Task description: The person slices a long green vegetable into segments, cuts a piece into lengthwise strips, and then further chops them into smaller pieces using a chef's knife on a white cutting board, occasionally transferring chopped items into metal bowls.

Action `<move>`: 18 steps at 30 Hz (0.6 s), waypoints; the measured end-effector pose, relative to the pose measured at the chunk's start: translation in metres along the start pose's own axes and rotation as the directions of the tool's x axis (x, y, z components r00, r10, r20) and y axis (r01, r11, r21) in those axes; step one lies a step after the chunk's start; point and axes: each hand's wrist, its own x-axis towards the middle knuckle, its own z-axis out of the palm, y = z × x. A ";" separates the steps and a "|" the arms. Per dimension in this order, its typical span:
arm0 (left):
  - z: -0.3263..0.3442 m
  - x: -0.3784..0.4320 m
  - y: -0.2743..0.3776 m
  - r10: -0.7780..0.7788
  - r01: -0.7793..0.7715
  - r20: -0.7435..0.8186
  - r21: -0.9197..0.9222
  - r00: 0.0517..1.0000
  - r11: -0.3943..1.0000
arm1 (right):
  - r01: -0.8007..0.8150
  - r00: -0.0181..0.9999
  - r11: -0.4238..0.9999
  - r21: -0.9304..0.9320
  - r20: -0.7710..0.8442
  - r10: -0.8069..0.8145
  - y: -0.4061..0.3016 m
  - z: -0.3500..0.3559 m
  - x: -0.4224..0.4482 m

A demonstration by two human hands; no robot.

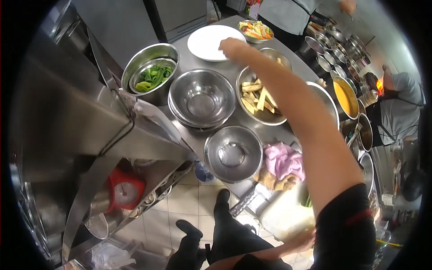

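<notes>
My right hand (233,48) reaches across the steel table, over the right part of a white plate (204,41). Its fingers look curled, but blur hides whether they grip the rim. Beyond it stands a steel bowl of cut vegetables (258,29). Under my right forearm, a steel bowl (240,101) holds pale cut vegetable sticks (260,98). Low in the view, my left hand (303,240) is beside a whitish cutting board (283,212), its fingers partly hidden by my right sleeve.
Stacked steel bowls (200,104) and a single steel bowl (233,153) stand nearer me. Leafy greens (155,77) sit in nested bowls at left. A pink cloth (283,160) lies by the board. Two co-workers (287,13) stand beyond; a flame (380,87) burns at right.
</notes>
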 end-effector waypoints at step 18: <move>0.017 0.002 -0.026 0.193 -0.153 -0.049 0.435 0.980 0.887 | -0.628 0.603 0.425 0.653 0.063 0.795 -0.070 -0.063 -0.775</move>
